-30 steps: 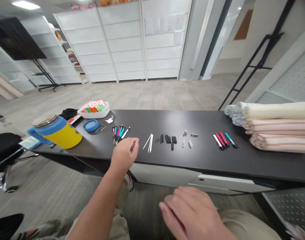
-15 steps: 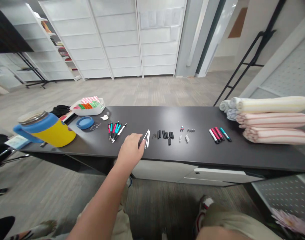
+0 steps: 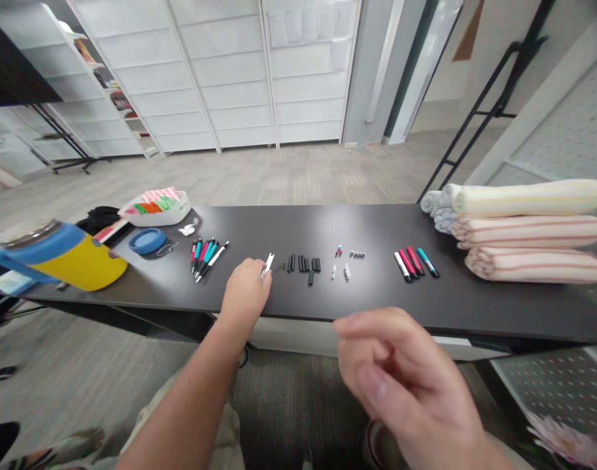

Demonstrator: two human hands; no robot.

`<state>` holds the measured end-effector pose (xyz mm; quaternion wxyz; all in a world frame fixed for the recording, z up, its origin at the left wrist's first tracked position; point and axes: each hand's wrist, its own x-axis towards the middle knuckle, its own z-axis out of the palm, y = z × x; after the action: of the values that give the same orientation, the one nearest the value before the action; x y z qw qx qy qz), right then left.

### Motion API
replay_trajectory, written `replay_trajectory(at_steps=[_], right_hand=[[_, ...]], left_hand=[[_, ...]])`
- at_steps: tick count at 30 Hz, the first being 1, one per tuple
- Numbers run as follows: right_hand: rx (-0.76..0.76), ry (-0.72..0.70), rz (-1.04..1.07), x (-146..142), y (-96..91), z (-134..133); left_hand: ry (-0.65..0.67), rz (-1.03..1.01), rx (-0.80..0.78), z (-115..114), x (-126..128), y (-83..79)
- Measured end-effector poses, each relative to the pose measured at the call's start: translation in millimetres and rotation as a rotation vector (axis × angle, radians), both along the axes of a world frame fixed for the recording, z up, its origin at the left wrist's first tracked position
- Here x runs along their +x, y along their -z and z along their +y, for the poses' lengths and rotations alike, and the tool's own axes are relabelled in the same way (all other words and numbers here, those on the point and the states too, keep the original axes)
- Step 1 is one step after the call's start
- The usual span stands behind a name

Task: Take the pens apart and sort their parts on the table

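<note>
My left hand reaches over the front of the black table and pinches the thin white pen refills, whose tips stick out past my fingers. My right hand hovers close to the camera below the table edge, blurred, fingers loosely curled with nothing visible in them. Right of the refills lie several small black pen grips, tiny springs and tips, and pen barrels in white, red and teal. Assembled pens lie to the left.
A yellow jug with a blue lid lies at the table's left end, near a blue lid and a white tray of coloured items. Rolled and folded towels are stacked at the right. White shelving stands behind.
My left hand has closed on the white refills, which lay loose on the table before. My right hand has risen back into view in front of the camera.
</note>
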<state>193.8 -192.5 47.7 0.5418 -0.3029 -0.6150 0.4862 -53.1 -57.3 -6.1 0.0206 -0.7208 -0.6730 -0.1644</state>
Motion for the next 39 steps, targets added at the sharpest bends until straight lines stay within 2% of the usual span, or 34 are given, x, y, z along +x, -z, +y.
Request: replay_trajectory(at_steps=[3, 6, 10, 13, 18, 21, 27, 35, 39], right_hand=[[0.085, 0.124, -0.11, 3, -1.5, 30], [0.151, 0.267, -0.423, 12, 17.0, 58], [0.379, 0.246, -0.805, 23, 45.8, 77], [0.495, 0.235, -0.913, 28, 58.6, 85], [0.496, 0.254, -0.906, 29, 67.7, 94], [0.494, 0.247, -0.882, 28, 73.7, 97], [0.532, 0.23, -0.903, 31, 83.2, 98], [0.531, 0.214, -0.857, 32, 68.0, 108], [0.528, 0.218, -0.859, 33, 67.3, 106]], left_hand=[[-0.066, 0.023, -0.044, -1, 1, -3.8], [-0.113, 0.029, -0.07, -3, -1, -5.5], [-0.095, -0.037, -0.072, -4, -16, -6.2], [0.011, -0.104, -0.073, -2, -33, -7.3], [0.35, -0.116, -0.033, 2, -61, -3.4], [0.458, -0.134, -0.008, 0, -72, 0.9], [0.509, -0.19, -0.045, -6, -80, -2.1], [0.511, -0.16, -0.115, -8, -79, -10.9], [0.504, -0.159, -0.136, -12, -75, -14.4]])
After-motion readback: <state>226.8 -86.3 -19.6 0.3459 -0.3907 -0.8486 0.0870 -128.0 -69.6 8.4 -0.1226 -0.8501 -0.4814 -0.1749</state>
